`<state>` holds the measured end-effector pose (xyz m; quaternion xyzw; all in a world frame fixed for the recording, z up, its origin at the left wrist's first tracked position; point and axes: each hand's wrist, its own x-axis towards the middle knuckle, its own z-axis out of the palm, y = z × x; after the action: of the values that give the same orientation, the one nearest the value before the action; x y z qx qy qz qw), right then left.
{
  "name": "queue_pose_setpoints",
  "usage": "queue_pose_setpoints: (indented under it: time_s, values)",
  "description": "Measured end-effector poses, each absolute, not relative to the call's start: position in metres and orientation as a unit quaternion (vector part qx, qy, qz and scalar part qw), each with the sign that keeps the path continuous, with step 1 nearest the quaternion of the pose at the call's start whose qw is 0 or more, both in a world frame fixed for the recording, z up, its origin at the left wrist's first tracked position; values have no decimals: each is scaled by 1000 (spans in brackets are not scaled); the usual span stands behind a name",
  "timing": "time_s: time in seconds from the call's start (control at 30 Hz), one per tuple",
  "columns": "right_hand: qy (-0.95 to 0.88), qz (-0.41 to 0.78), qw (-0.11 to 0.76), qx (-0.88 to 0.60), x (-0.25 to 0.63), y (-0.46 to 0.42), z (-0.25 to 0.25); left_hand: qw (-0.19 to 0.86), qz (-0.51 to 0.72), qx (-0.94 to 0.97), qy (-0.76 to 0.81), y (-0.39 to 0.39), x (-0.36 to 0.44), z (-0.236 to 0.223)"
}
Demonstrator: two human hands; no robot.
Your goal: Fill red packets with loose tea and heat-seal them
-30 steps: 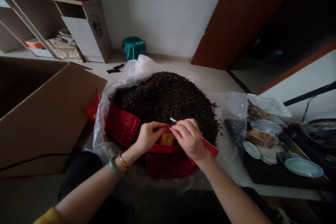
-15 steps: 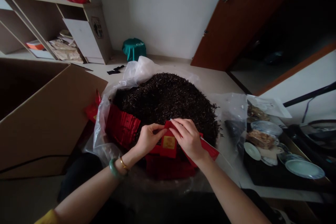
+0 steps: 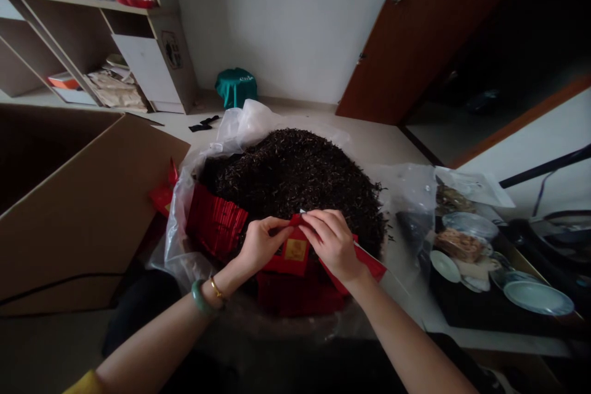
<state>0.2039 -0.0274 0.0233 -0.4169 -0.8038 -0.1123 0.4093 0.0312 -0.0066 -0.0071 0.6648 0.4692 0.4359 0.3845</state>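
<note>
The person's left hand (image 3: 263,246) and right hand (image 3: 333,245) are both closed in a pinch, meeting at the top of a small red foil packet with a gold square label (image 3: 295,250). Both hands grip it near its upper edge, with the right hand's fingers curled over the top corner. The packet sits low in the middle of the frame, between the hands. Its long axis runs roughly up and down the frame, with the label facing up and the top end pointing at the edge of a large heap of dark, loose, twisted tea leaves (image 3: 290,178). A narrow red foil strip (image 3: 369,266) slants from under the right wrist toward the lower right. The heap sits in a big clear plastic bag (image 3: 178,240), whose rumpled mouth spreads around it. A row of pleated red foil packets (image 3: 216,219) lies against the heap's left side, just beside the left hand, and a darker red pile (image 3: 300,293) lies below the hands. A pale green bangle (image 3: 199,298) and a thin gold bracelet (image 3: 215,287) circle the left wrist. An open brown cardboard box (image 3: 92,197) fills the left of the frame, and pale ceramic dishes (image 3: 538,298) sit on a dark tray at the lower right.
</note>
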Motion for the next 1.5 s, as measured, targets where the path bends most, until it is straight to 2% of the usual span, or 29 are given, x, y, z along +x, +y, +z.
queue_pose_setpoints:
  time_s: [0.17,0.37,0.47,0.6,0.67,0.87,1.1,1.23,1.33,1.5]
  values:
    - [-837,-56,333,-431,203,-29,26,265,436,757,408,-6,28,-4]
    - [-775,78,360,-514,204,-31,25,102,453,815,346,-2,25,-4]
    - [-722,224,362,-545,204,-29,21,101,450,818,343,-2,23,-5]
    - [-620,480,375,-495,199,-27,17,77,463,829,306,-4,20,-4]
    - [-577,532,384,-486,197,-27,16,48,463,842,273,-4,20,-2]
    - [-576,441,475,-498,197,-27,19,-47,374,867,325,1,19,0]
    - [-579,605,379,-393,202,-29,29,-30,334,894,297,4,15,-5]
    - [-554,575,385,-463,202,-27,21,-47,307,898,311,2,18,-6]
    - [-561,548,387,-485,201,-26,15,-62,338,877,336,2,22,-5]
    - [-543,564,404,-473,196,-30,15,-21,364,888,281,4,21,-6]
